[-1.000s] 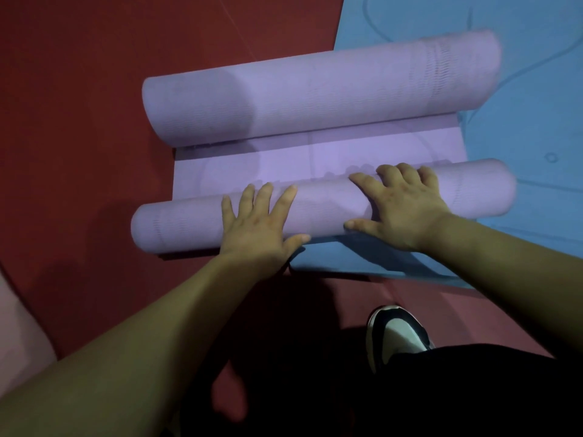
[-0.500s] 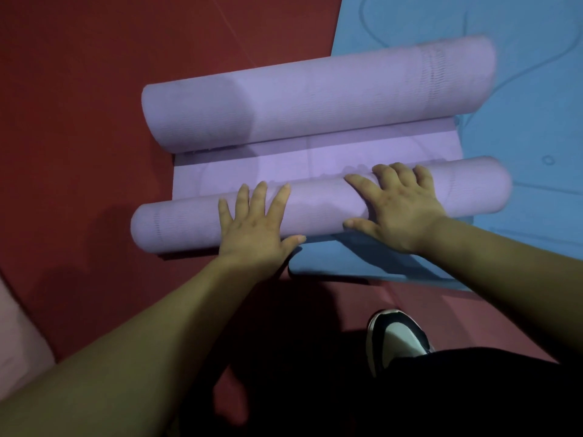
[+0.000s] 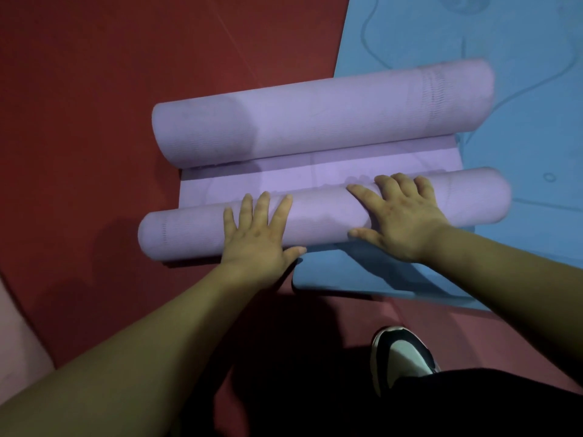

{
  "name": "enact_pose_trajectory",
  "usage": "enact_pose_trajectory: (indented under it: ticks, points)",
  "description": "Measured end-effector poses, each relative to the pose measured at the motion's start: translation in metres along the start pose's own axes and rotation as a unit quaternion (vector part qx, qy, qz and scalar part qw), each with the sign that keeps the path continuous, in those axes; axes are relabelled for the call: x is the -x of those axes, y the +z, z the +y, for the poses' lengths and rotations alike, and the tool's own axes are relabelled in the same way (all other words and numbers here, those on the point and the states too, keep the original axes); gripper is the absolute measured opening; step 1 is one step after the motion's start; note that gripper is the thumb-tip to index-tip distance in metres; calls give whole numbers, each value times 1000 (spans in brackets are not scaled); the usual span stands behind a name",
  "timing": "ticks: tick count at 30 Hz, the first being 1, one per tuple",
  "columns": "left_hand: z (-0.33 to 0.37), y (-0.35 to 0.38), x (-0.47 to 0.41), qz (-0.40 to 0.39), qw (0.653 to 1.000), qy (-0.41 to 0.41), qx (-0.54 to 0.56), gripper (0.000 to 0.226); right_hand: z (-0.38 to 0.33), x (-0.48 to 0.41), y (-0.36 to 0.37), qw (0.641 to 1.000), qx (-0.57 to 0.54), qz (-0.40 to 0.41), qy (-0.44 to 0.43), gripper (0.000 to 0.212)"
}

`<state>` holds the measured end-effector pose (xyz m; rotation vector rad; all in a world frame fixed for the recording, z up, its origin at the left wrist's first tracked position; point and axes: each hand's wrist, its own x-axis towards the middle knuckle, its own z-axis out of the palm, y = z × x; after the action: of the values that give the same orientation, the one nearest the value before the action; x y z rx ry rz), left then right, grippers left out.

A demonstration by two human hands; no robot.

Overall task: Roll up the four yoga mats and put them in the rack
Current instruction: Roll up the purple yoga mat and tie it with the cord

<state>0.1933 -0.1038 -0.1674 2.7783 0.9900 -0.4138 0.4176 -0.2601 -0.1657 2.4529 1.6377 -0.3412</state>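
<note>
- Hardly anything has moved: the left hand (image 3: 255, 234), fingers spread flat, keeps pressing the purple mat's near roll (image 3: 189, 230) on the red floor (image 3: 79, 121).
- The flat strip (image 3: 220, 184) before the far roll (image 3: 315, 121) looks barely narrower, so rolling has hardly advanced.
- The right hand (image 3: 400, 222) curls over the roll.
- The blue mat (image 3: 520, 152) lies unrolled.
</note>
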Motion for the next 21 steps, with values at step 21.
enact_pose_trajectory:
  ticks: [21]
  points:
    - [-8,-11,-31,-9,1000,1,-14,90,4,-14,-6,1000,7,-8,11,100]
